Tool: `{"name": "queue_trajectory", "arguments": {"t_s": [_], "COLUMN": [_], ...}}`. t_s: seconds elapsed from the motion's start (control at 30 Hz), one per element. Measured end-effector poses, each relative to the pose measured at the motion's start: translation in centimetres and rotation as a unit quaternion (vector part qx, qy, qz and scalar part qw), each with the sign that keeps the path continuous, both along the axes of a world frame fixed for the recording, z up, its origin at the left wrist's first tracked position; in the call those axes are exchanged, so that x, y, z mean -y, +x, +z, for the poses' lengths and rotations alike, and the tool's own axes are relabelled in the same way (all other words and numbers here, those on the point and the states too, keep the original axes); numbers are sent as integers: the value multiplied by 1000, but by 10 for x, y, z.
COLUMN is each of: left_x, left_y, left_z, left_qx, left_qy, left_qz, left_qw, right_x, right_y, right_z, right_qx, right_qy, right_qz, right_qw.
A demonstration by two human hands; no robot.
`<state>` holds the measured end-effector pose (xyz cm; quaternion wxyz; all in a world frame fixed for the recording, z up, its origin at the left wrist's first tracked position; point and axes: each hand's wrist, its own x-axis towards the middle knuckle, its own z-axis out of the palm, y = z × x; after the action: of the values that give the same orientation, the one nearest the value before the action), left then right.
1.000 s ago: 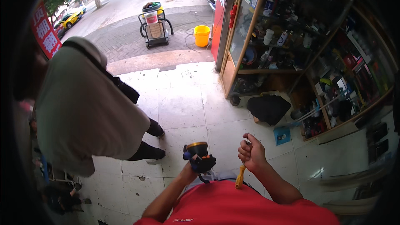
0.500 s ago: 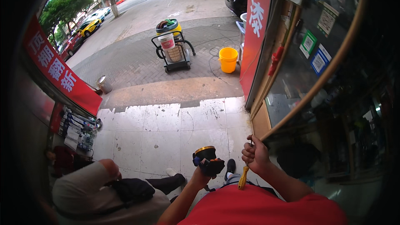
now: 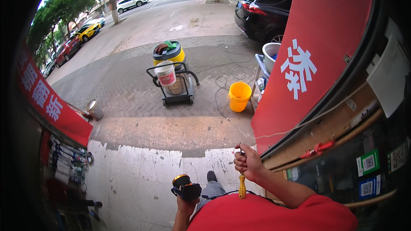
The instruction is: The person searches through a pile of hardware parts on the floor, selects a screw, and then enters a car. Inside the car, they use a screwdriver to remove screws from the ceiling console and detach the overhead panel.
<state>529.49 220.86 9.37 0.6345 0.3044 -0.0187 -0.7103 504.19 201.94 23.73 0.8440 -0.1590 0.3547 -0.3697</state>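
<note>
A black SUV [image 3: 263,10] is parked partly behind the red banner [image 3: 325,38]; a wheeled yellow-and-black drum vacuum [image 3: 181,58] stands left of a yellow bucket [image 3: 239,97]. The left hand [image 3: 186,205], fingers mostly hidden, grips a gold-rimmed round black device [image 3: 186,190] from below. The right hand [image 3: 250,165], tightly curled, holds a yellow-handled screwdriver [image 3: 242,187] by its shaft, handle downward.

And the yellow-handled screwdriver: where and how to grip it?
Probably by its yellow handle, coming from the left: the handle points down below the right hand, which closes higher up, and its left side looks uncovered; the red shirt shows behind its lower end.
</note>
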Motion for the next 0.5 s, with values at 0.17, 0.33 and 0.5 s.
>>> {"name": "queue_trajectory", "arguments": {"t_s": [0.17, 0.33, 0.5], "left_x": [222, 428, 626], "left_y": [73, 96, 109], "left_z": [33, 62, 45], "left_qx": [162, 189, 88], "left_qy": [25, -23, -67], "left_qz": [-127, -227, -245], "left_qw": [978, 955, 963], "right_x": [156, 307, 495], "right_y": [35, 68, 105], "right_z": [9, -7, -38], "right_qx": [40, 87, 126], "right_qy": [-8, 39, 6], "right_qz": [-37, -108, -101], "right_qw": [998, 990, 987]}}
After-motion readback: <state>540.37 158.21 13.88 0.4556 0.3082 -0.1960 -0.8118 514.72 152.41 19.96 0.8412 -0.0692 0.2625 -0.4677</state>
